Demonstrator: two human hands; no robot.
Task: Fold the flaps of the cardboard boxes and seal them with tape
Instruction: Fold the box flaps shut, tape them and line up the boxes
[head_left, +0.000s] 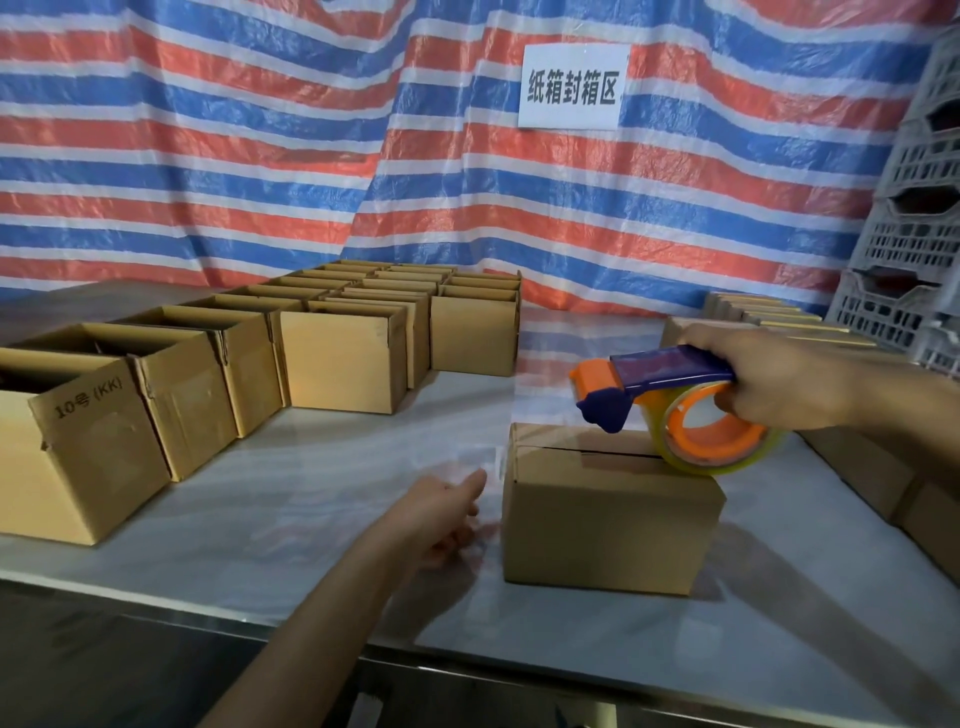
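Far left of the closed box (613, 525), rows of open boxes (337, 358) stand on the counter (311, 519) with their flaps unfolded, probably queued for folding. The nearest one is cut off by the frame edge. Just left of the closed box, the left hand (447, 512) reaches toward its side wall, likely to steady it or catch the tape's loose end. Clear tape is hard to see against the shiny counter, so I cannot tell whether the fingers pinch anything. The closed box sits near the counter's front with its flaps folded down. The seam (587, 453) on top shows as a dark slit. Over the seam's right end, the right hand (769, 379) grips the tape dispenser (675, 410), the roll resting on the box top, seemingly set to run tape along the seam. Right of the closed box, more boxes (857, 467) lie partly hidden behind that arm.
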